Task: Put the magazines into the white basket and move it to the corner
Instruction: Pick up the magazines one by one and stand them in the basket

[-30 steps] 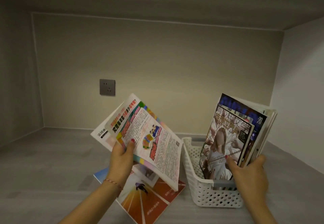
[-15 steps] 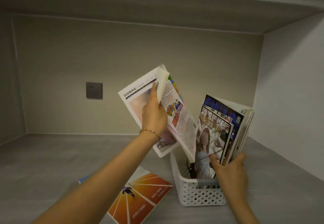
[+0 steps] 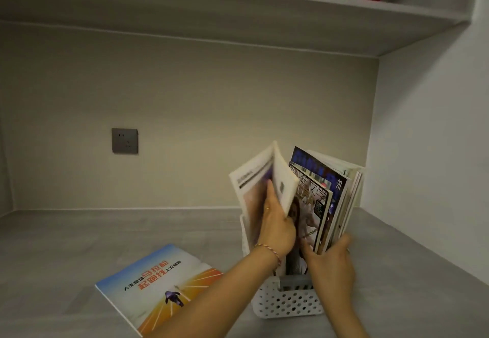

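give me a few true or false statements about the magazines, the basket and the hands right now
1. The left hand grips a white magazine at the basket. True.
2. The right hand rests flat on the table. False: it holds the standing magazines upright in the basket.
3. An orange and blue magazine lies flat on the table, left of the basket. True.
4. The basket already sits tight in the right back corner. False: it stands toward the near edge, with bare table behind it.
5. The wall socket has a plug in it. False: nothing is plugged in.
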